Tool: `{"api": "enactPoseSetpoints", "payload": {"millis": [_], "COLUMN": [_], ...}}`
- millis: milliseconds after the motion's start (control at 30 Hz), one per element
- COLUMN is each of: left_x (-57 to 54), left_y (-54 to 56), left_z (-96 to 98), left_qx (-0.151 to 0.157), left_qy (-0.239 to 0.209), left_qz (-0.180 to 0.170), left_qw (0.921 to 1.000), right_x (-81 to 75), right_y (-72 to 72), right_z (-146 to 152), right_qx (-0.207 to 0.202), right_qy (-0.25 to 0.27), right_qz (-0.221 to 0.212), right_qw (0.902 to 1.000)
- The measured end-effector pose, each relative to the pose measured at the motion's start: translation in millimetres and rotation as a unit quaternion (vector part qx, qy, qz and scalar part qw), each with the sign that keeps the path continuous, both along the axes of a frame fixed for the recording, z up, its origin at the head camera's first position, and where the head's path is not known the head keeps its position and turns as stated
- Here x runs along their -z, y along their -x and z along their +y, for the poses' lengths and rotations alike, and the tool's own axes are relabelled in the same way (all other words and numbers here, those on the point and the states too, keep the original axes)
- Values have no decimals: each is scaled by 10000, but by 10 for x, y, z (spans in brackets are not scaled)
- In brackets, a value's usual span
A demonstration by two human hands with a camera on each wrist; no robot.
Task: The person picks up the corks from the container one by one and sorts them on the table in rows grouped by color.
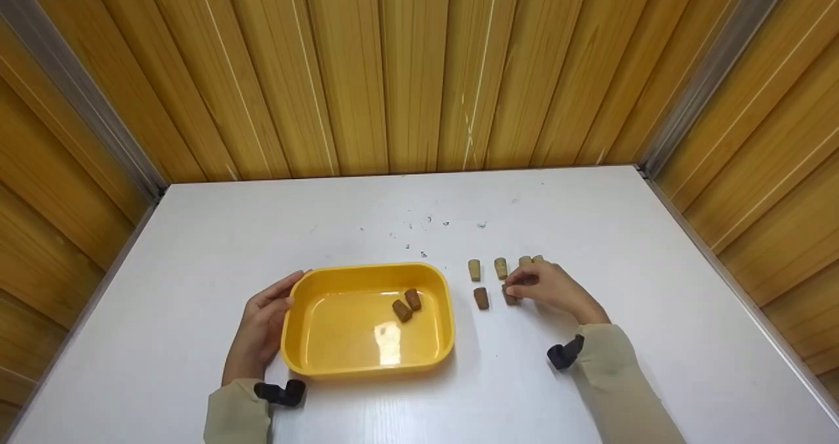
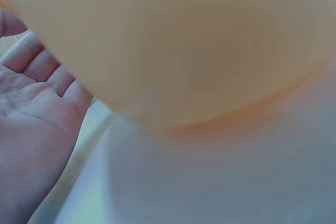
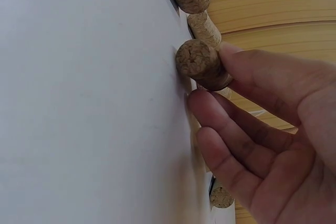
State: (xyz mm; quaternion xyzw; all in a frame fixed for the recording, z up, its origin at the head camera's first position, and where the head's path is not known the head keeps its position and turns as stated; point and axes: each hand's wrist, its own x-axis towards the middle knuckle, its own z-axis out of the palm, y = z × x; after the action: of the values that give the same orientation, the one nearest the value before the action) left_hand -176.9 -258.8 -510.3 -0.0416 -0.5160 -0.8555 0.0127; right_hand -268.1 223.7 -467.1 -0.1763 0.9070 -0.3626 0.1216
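In the head view, my right hand (image 1: 547,290) pinches a dark brown cork stopper (image 1: 509,295) between thumb and fingers, close over the white table. The right wrist view shows this same stopper (image 3: 197,59) with its round end toward the camera. Left of it stands another dark brown stopper (image 1: 481,298). Behind them is a row of lighter stoppers (image 1: 474,270), partly covered by my right hand. My left hand (image 1: 261,326) rests along the left side of a yellow tray (image 1: 367,369), its fingers against the outer wall. Two dark brown stoppers (image 1: 407,305) lie inside the tray.
The white table (image 1: 229,227) has small dark scuff marks toward its back. Yellow wood-patterned panels (image 1: 413,70) enclose it at the back and both sides. Each wrist carries a black camera mount (image 1: 565,352) over a beige sleeve (image 1: 609,359).
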Motion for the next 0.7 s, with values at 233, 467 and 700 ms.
{"api": "enactPoseSetpoints", "payload": {"millis": [233, 467, 700], "left_x": [-3, 0, -1], "left_y": [6, 11, 7], "left_z": [3, 4, 3], "left_qx": [49, -43, -77], "left_qy": [-40, -16, -4], "left_qz": [57, -33, -118], "left_qw": [10000, 10000, 9999], "right_x": [-11, -34, -56], "right_y": [-5, 1, 29], "right_z": [3, -7, -13], "right_qx": [18, -31, -82], "right_qy": [-92, -210, -197], "right_qz": [108, 237, 273], "right_qw": [9999, 9995, 9994]}}
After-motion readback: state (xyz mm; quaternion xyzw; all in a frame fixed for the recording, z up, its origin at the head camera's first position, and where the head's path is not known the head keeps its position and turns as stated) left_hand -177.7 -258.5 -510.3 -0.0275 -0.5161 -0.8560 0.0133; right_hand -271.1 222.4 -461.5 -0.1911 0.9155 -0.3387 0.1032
